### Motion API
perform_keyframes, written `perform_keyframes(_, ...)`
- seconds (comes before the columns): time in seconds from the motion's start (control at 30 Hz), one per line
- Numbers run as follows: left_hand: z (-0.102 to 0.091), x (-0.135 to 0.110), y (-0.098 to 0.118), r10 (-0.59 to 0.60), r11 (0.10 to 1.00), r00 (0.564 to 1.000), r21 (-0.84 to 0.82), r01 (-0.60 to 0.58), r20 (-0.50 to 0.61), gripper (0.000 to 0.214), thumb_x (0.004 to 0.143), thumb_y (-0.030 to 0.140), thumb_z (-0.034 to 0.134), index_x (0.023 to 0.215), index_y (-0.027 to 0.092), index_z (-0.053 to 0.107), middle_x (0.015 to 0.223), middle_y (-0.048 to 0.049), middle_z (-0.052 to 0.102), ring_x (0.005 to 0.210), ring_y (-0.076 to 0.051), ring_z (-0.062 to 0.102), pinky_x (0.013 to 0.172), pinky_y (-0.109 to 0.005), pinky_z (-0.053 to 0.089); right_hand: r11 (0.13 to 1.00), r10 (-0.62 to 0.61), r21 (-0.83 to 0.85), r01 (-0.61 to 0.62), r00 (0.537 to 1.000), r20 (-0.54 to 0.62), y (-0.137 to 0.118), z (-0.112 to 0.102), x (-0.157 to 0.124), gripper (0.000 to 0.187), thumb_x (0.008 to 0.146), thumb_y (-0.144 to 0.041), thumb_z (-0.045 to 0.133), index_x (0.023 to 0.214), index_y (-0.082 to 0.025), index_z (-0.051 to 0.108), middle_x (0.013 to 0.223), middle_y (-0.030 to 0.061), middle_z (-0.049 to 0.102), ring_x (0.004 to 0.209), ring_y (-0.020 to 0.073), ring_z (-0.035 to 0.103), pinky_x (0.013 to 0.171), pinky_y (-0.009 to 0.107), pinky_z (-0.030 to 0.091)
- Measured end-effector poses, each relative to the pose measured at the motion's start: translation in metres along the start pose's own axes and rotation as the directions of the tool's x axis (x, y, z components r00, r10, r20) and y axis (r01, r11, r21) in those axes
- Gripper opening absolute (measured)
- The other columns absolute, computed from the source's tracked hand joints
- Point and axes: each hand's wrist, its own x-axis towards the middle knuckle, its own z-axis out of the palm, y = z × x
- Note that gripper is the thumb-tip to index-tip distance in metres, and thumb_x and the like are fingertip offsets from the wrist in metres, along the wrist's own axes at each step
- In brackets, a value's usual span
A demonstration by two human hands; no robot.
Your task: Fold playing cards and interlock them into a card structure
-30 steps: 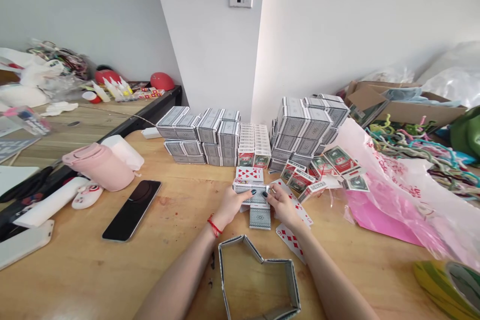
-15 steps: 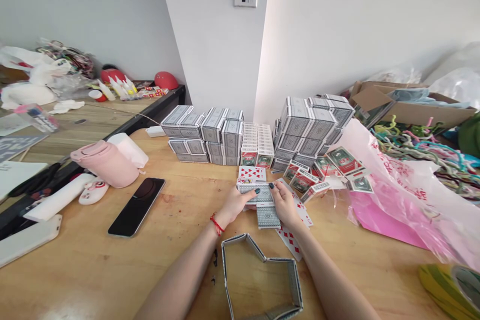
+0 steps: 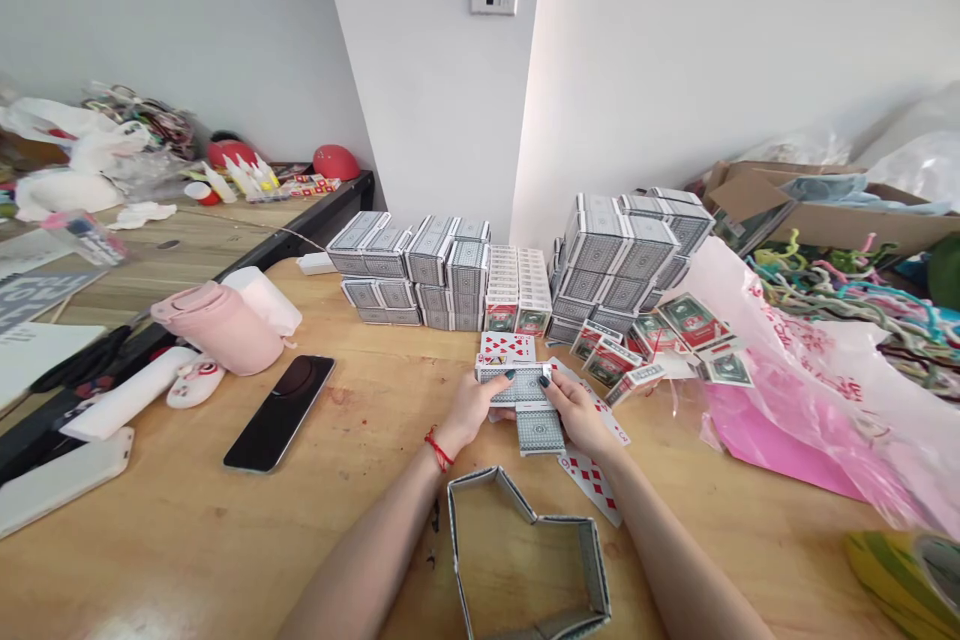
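Observation:
My left hand (image 3: 466, 412) and my right hand (image 3: 582, 416) pinch a row of grey-blue-backed playing cards (image 3: 525, 386) from either end, thumbs on top. Another patterned card (image 3: 540, 430) extends from the row towards me. Under and beside my right hand lie face-up diamond cards (image 3: 589, 482). Just beyond the row are face-up heart cards (image 3: 505, 347). Between my forearms stands an angular, open-centred frame made of folded cards (image 3: 531, 518). What my fingers do beneath the row is hidden.
Folded-card blocks are stacked at the left back (image 3: 375, 265) and right back (image 3: 607, 255), with card boxes (image 3: 517, 285) between them. Loose card boxes (image 3: 611, 360) lie to the right, near pink plastic (image 3: 780, 445). A phone (image 3: 280, 415), pink tumbler (image 3: 219, 328) and tape roll (image 3: 900, 570) also occupy the table.
The whole view has shifted slightly, so everything appears a little further right. Both hands keep the same hold on the cards, with hardly any visible movement.

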Motion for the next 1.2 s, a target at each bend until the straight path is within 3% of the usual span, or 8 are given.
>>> perform_keyframes(0.17,-0.013,-0.001,0.009,-0.023,0.999,0.99,-0.041,0.029,0.141,0.047,0.062,0.022,0.069,0.108,0.022,0.059,0.096,-0.0061,0.067,0.07,-0.021,0.063,0.053,-0.03,0.05,0.997,-0.046,-0.071,0.042,0.997,-0.064,-0.001,0.0,0.0,0.033,0.069,-0.053,0.058,0.079,-0.021,0.059,0.059,-0.0034,0.056,0.053,0.0137,0.048,0.05,0.023,0.034)
perform_keyframes(0.3,-0.025,0.0,0.015,0.036,0.999,0.978,0.033,-0.043,0.205,0.042,0.058,0.014,0.068,0.1,0.018,0.064,0.092,-0.0057,0.068,0.075,-0.019,0.063,0.063,-0.027,0.048,0.999,0.046,0.002,-0.046,0.998,-0.032,-0.005,0.004,-0.006,0.034,0.067,-0.053,0.06,0.07,-0.019,0.06,0.056,-0.0025,0.057,0.049,0.013,0.047,0.047,0.023,0.032)
perform_keyframes(0.47,-0.031,0.004,0.014,0.089,0.994,0.995,-0.073,-0.085,0.053,0.023,0.062,0.02,0.065,0.083,0.013,0.066,0.083,-0.0058,0.07,0.075,-0.021,0.064,0.063,-0.028,0.047,0.997,0.004,0.074,0.012,0.979,-0.203,0.001,0.003,-0.004,0.038,0.073,-0.056,0.052,0.063,-0.02,0.059,0.04,-0.0042,0.044,0.038,0.0103,0.036,0.041,0.023,0.027)
perform_keyframes(0.57,-0.037,0.008,0.017,0.156,0.958,0.982,-0.224,-0.177,-0.108,0.022,0.064,0.022,0.064,0.084,0.016,0.063,0.083,-0.0033,0.069,0.075,-0.019,0.064,0.063,-0.027,0.049,0.987,-0.14,-0.121,0.109,0.949,-0.283,0.006,0.001,-0.002,0.034,0.075,-0.052,0.052,0.07,-0.021,0.063,0.048,-0.0021,0.05,0.043,0.0116,0.04,0.045,0.025,0.031)
perform_keyframes(0.77,-0.041,0.007,0.021,0.198,0.94,0.98,-0.286,-0.184,0.021,0.041,0.066,0.015,0.063,0.107,0.017,0.056,0.103,-0.0075,0.065,0.089,-0.021,0.062,0.075,-0.033,0.051,0.695,-0.396,-0.664,0.276,0.918,-0.034,0.006,0.013,-0.004,0.025,0.074,-0.042,0.058,0.09,-0.025,0.067,0.096,0.0082,0.062,0.088,0.0241,0.054,0.076,0.038,0.042)
perform_keyframes(0.93,-0.031,0.002,0.022,0.204,0.929,0.977,-0.328,-0.173,0.061,0.056,0.068,0.012,0.059,0.121,0.025,0.044,0.11,-0.0048,0.061,0.093,-0.02,0.061,0.081,-0.036,0.049,0.369,-0.349,-0.869,0.329,0.916,0.199,0.002,0.027,-0.013,0.049,0.07,-0.047,0.061,0.116,-0.031,0.055,0.132,0.0059,0.043,0.103,0.0292,0.044,0.087,0.046,0.035)
perform_keyframes(1.07,-0.03,0.002,0.023,0.19,0.914,0.98,-0.376,-0.155,0.057,0.048,0.067,0.012,0.057,0.112,0.025,0.048,0.105,-0.0029,0.063,0.089,-0.02,0.062,0.078,-0.037,0.048,0.272,-0.333,-0.92,0.282,0.925,0.185,0.005,0.031,-0.015,0.042,0.069,-0.051,0.06,0.105,-0.028,0.06,0.133,0.007,0.041,0.103,0.0307,0.042,0.084,0.046,0.035)
perform_keyframes(1.2,-0.034,0.004,0.024,0.132,0.895,0.984,-0.441,-0.065,0.123,0.026,0.064,0.015,0.054,0.09,0.019,0.055,0.087,-0.0014,0.063,0.075,-0.016,0.06,0.066,-0.03,0.048,0.275,-0.379,-0.951,0.139,0.925,0.026,0.012,0.038,-0.008,0.029,0.069,-0.046,0.062,0.085,-0.022,0.058,0.127,0.0078,0.048,0.102,0.0314,0.041,0.08,0.046,0.035)
